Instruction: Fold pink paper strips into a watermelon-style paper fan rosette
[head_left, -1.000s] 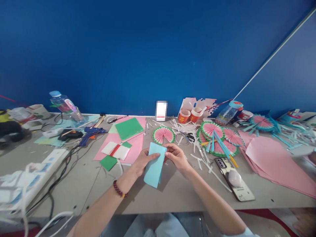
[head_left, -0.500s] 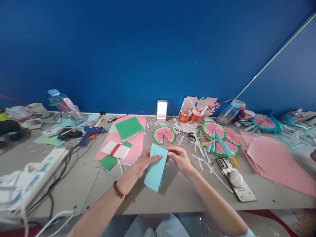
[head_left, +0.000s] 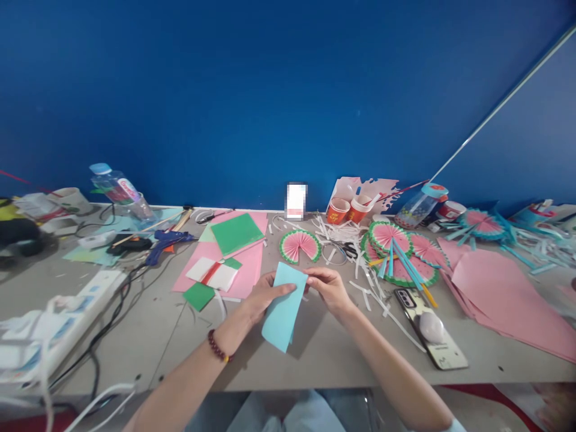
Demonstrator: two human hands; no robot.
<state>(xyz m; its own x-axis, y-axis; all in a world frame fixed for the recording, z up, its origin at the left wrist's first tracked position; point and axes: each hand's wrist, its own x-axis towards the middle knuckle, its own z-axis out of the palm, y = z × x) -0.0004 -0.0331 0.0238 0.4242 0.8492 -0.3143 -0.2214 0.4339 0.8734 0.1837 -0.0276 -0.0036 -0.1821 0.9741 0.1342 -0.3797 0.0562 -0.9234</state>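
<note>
Both hands hold a folded light-blue paper strip [head_left: 283, 309] just above the grey table [head_left: 135, 336], in front of me. My left hand [head_left: 263, 295] grips its left edge, thumb lying across the front. My right hand [head_left: 327, 289] pinches the upper right corner. The strip hangs tilted, its lower end toward me. A beaded bracelet [head_left: 218, 347] sits on my left wrist.
Pink and green paper sheets [head_left: 234, 246] lie behind my left hand. A watermelon paper fan [head_left: 299, 245], more fans [head_left: 398, 252], white paper strips and scissors [head_left: 346, 249] lie beyond. A phone [head_left: 429, 327] rests to the right; a power strip [head_left: 67, 315], glue gun [head_left: 166, 243] and cables to the left.
The hands and blue strip hold almost still; the view has shifted slightly and the strip's top corner sits a little higher.
</note>
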